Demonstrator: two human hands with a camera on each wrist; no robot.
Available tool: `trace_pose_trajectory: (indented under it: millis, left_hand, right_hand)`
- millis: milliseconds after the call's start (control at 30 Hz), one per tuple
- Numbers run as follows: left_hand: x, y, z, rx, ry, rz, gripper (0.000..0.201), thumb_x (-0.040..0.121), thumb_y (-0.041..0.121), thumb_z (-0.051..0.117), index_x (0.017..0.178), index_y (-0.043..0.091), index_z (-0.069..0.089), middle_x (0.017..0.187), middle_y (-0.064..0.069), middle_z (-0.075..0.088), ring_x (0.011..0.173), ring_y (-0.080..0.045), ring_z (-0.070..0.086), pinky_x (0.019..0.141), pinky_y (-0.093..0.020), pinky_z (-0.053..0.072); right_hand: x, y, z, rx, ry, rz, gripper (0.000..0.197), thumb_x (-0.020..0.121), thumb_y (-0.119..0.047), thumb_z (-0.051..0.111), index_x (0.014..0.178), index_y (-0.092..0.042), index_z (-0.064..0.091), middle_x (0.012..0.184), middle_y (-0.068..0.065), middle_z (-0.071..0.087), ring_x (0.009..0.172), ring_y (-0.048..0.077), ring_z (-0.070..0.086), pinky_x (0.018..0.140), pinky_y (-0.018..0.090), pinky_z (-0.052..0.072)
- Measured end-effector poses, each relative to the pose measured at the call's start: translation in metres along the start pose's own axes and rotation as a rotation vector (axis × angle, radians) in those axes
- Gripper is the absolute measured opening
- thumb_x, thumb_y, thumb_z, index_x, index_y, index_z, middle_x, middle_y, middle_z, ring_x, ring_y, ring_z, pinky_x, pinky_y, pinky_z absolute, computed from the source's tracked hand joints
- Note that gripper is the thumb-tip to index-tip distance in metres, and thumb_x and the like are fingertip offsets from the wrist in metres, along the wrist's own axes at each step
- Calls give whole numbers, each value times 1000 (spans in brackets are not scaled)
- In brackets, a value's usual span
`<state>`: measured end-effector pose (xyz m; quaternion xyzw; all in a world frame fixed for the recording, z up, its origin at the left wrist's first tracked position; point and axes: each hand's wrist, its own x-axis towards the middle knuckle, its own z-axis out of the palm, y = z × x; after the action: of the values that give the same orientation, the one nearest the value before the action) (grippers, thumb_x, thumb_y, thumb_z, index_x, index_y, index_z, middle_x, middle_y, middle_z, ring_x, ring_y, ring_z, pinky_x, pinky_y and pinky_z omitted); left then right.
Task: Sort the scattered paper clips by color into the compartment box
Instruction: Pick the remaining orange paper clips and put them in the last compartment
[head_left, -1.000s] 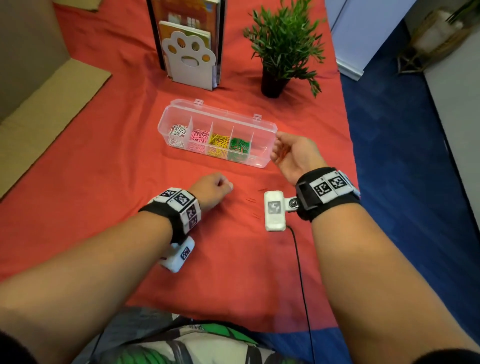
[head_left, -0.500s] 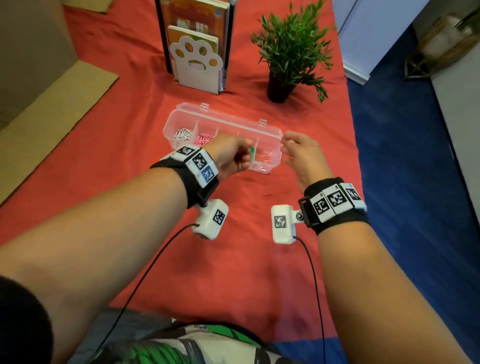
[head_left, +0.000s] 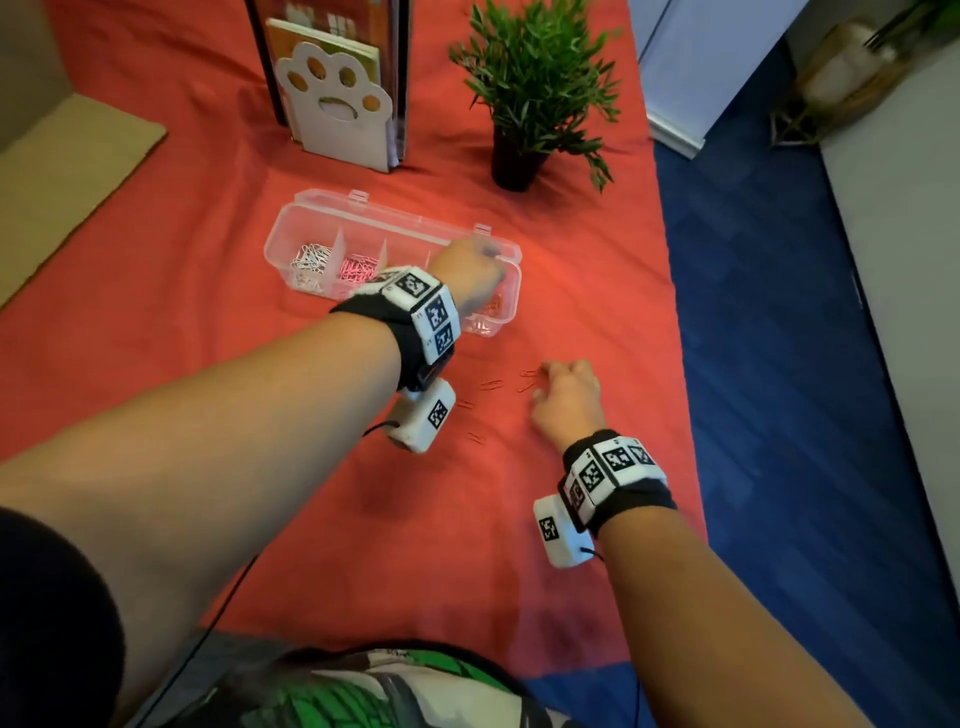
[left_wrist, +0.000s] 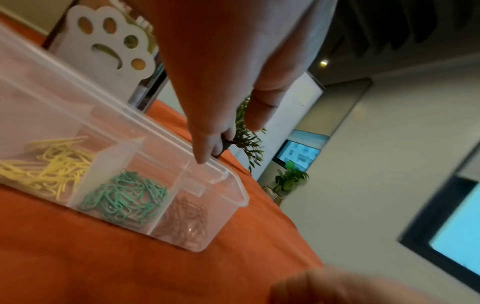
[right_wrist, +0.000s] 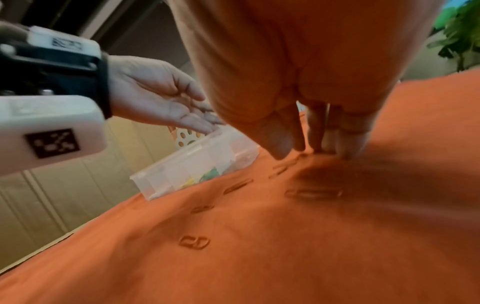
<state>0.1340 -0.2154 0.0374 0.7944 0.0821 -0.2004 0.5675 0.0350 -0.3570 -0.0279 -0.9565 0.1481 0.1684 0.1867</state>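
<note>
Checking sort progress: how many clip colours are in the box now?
5. White clips at the box's left end, pink clips next, then yellow clips, green clips, copper clips at the right end. The left hand covers the middle, so more may hide.

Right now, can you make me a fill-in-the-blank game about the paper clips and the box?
1. In the compartment box, the green clips lie between the yellow clips and the ____ ones.
2. The left hand hovers over the box with its palm facing ____.
3. The loose clips lie on the ____ cloth.
4. The right hand reaches down to the ____.

Missing words: red; up; red; loose clips
</note>
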Motion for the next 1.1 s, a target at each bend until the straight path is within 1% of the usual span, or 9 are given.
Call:
trace_pose_trajectory:
  millis: [67,133,267,400,567,667,800,967,1100]
  left_hand:
    - [-9,-10,2,80,38,88,36,86,8,48,120,13,57,123,-5,61,112,-19,56,96,-24,43]
    - [-21,-22,1,185,72,191,28,83,3,50,107,10,63,110,-4,66,100,-17,59,86,-19,42]
    - [-42,-58,1,427,42,289,21,77,3,55,90,10,70,96,-7,72,93,-23,64,79,-20,41]
    - [-55,-93,5,692,-69,287,25,81,16,59,104,13,68,108,-12,66,102,-29,60,90,-31,44]
    - [-68,-109,18,908,-242,366,37,81,40,61,106,13,62,103,-10,56,99,-29,57,86,-34,45]
    - [-73,-110,24,990,-263,413,34,81,38,62,102,11,60,103,-10,54,101,-28,54,86,-34,42]
    - [-76,-111,28,994,-300,420,21,88,26,54,98,8,57,104,-13,55,98,-33,57,81,-36,42]
    - [-74,-117,24,970,-285,353,17,90,20,49,100,7,56,110,-15,56,101,-34,58,83,-35,44]
    - [-67,-106,11,719,-154,303,19,84,17,59,101,11,64,106,-13,65,101,-29,59,85,-28,41]
  right_hand:
    - [0,-8,5,-4,25,-21,38,88,-22,52,123,-8,54,123,18,43,113,38,43,101,36,36]
    - [0,-19,11,-15,26,-108,36,86,-25,55,118,-8,56,119,18,45,108,38,45,98,37,36]
    - [-4,-29,28,-112,27,-322,22,80,-21,55,99,-10,59,105,17,51,98,36,47,86,40,39]
    - [-10,-11,26,-153,81,-312,12,78,-13,52,87,-7,57,98,17,54,93,37,49,81,42,42]
    - [-23,18,15,-156,71,-226,14,82,-11,53,93,-7,59,105,15,52,96,35,47,87,44,44]
    - [-41,21,15,-183,38,-241,24,84,-13,54,108,-12,56,112,12,47,101,33,44,87,43,47]
    - [-57,17,21,-241,24,-232,27,85,-2,40,109,-13,48,112,13,42,104,33,42,77,44,49]
    - [-57,15,23,-257,17,-160,24,85,2,37,106,-5,47,114,17,45,108,36,45,83,45,46]
    - [-47,22,17,-190,27,-65,29,81,3,41,109,-2,45,116,20,48,108,38,50,90,41,44]
